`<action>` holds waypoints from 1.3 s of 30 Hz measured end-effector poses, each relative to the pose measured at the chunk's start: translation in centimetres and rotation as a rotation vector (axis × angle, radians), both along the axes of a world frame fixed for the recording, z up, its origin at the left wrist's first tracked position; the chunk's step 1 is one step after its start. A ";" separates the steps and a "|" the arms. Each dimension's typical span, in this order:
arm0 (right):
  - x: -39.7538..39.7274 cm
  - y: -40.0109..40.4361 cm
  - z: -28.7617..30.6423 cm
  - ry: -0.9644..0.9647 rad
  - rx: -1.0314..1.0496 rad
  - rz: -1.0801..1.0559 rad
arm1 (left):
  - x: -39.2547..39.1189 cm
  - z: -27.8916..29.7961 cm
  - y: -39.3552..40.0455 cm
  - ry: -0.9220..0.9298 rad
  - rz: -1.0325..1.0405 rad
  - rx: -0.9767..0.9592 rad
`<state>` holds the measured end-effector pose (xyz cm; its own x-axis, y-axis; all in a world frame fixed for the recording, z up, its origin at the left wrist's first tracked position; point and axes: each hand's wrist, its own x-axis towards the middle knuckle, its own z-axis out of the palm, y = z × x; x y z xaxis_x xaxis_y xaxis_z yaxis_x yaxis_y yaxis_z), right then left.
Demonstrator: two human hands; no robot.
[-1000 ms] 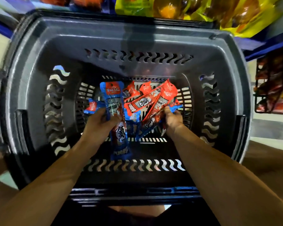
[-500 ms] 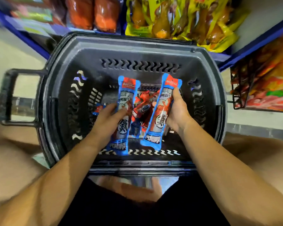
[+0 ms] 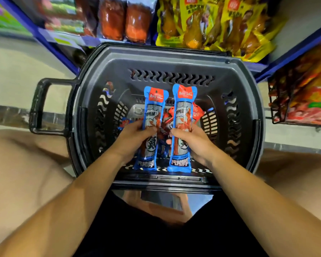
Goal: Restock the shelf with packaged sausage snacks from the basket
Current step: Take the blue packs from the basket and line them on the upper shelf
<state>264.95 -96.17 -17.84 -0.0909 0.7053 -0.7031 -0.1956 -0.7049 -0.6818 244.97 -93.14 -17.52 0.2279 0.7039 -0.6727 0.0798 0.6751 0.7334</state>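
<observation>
Over a dark basket, left hand and right hand each grip one upright sausage pack: left pack, right pack.

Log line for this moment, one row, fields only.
left hand: grips blue sausage pack | right hand: grips second blue pack | both above basket | more packs in basket | shelf: not reached

yellow drumstick pkts, orange-red meat pkts behind, wire rack w/ red pkts at right
</observation>
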 end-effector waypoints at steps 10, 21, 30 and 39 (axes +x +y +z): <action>0.9 -1.3 0.7 -0.049 -0.049 0.263 | -1.7 0.6 -0.8 0.179 -0.368 0.027; -0.4 -2.0 4.2 -0.237 0.202 0.093 | -1.8 3.7 -2.2 0.165 -0.144 0.271; -2.0 0.3 14.6 -0.375 0.521 0.107 | -4.2 13.1 -1.4 -0.054 0.123 0.482; -3.9 3.2 25.6 -0.494 0.751 0.234 | -6.7 23.7 0.1 -0.123 0.216 0.692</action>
